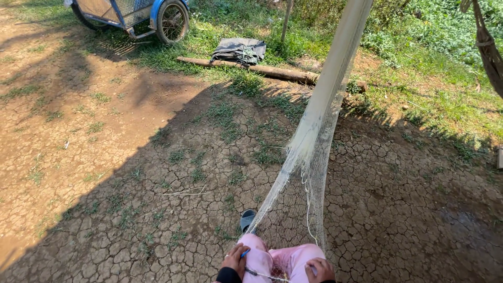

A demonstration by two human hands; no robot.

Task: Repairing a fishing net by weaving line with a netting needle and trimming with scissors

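Fishing net [314, 131] between both hands

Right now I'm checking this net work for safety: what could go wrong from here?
The taut fishing net runs over the pink-clad knees, so a pull by the left hand or right hand might tear fine mesh. A loose sandal on the cracked ground could snag it.

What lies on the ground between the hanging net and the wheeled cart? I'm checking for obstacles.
In the head view, mostly cracked dirt with grass tufts lies between the net and the cart; a log bearing a folded dark cloth lies nearer the cart.
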